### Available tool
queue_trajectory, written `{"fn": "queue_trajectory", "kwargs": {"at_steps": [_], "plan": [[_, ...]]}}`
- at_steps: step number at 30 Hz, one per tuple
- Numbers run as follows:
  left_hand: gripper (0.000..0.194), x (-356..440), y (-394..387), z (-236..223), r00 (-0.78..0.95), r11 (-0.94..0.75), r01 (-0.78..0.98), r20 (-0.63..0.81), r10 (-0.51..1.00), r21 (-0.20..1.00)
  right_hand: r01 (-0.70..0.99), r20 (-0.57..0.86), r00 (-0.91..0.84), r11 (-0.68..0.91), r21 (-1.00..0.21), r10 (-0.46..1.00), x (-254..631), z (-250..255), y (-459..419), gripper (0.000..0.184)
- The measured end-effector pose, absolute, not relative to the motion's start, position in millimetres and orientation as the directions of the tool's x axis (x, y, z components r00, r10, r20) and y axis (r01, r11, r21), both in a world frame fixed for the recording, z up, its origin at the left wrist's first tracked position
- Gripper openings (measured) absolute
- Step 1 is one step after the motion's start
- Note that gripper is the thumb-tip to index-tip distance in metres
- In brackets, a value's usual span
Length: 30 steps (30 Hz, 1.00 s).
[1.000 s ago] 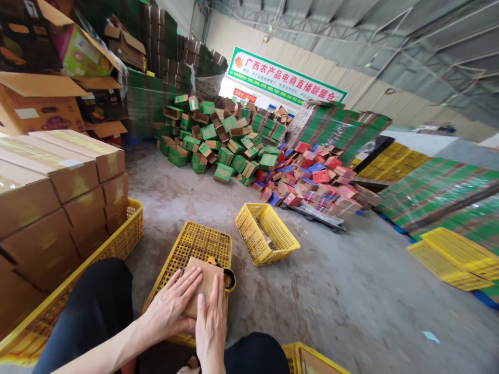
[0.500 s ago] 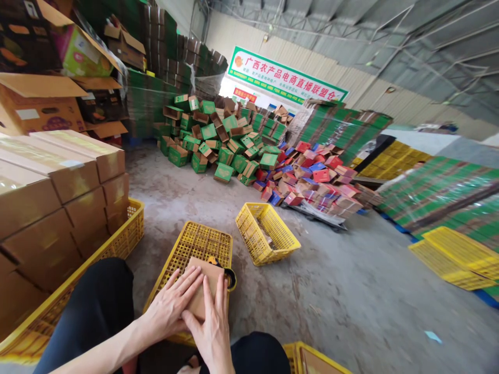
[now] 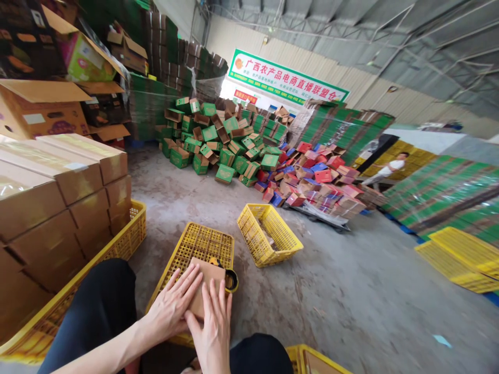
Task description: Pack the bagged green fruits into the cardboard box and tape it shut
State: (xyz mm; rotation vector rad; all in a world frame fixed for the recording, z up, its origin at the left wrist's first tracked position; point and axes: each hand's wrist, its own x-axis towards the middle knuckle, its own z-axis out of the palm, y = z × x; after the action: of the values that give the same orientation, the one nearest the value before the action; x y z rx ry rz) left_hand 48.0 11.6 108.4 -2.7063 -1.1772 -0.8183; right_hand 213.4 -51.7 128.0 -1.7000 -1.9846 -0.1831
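A small brown cardboard box (image 3: 206, 275) lies on an upturned yellow plastic crate (image 3: 208, 235) in front of me. My left hand (image 3: 173, 301) rests flat across the box's left side, its fingers stretched out. On the right part of the same box lies my right hand (image 3: 212, 314), fingers straight and slightly apart. Both thumbs come close together near the box's front edge. Just beyond the box, partly hidden by it, a tape dispenser (image 3: 231, 280) with a dark ring sits on the crate's right edge.
Taped brown cartons (image 3: 83, 179) are stacked in a yellow crate (image 3: 138, 223) on my left. Ahead stands another yellow crate (image 3: 268, 234), with piled green boxes (image 3: 224, 173) and red boxes (image 3: 323, 176) behind. A person (image 3: 392, 167) is far right. Another crate (image 3: 300, 356) stands by my right knee.
My right hand's fingers have drawn back slightly toward me on the box. My left hand stays in place. A person has come into sight at the far right.
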Motion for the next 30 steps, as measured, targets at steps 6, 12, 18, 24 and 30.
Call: {"fn": "queue_trajectory", "kwargs": {"at_steps": [6, 12, 18, 24, 30], "plan": [[0.094, 52.9, 8.3, 110.2, 0.556, -0.689, 0.706, 0.476, 0.681, 0.162, 0.970, 0.484, -0.056, 0.162, -0.180, 0.874, 211.5, 112.0, -65.7, 0.072], [0.106, 55.5, 9.2, 105.0, 0.547, -0.697, 0.675, 0.469, 0.693, 0.242, 0.969, 0.447, 0.062, 0.053, -0.240, 0.892, 222.3, 95.1, -66.0, 0.063], [0.125, 52.8, 12.8, 101.9, 0.572, -0.722, 0.621, 0.454, 0.683, 0.304, 0.931, 0.413, 0.126, 0.036, -0.362, 0.902, 221.8, 101.9, -57.5, 0.062], [0.125, 53.7, 12.5, 104.0, 0.588, -0.715, 0.622, 0.411, 0.696, 0.321, 0.926, 0.407, 0.149, 0.018, -0.377, 0.901, 226.0, 105.8, -45.6, 0.063], [0.120, 54.1, 12.6, 104.9, 0.602, -0.725, 0.620, 0.411, 0.685, 0.299, 0.967, 0.354, 0.097, -0.004, -0.255, 0.930, 231.7, 112.4, -27.5, 0.074]]}}
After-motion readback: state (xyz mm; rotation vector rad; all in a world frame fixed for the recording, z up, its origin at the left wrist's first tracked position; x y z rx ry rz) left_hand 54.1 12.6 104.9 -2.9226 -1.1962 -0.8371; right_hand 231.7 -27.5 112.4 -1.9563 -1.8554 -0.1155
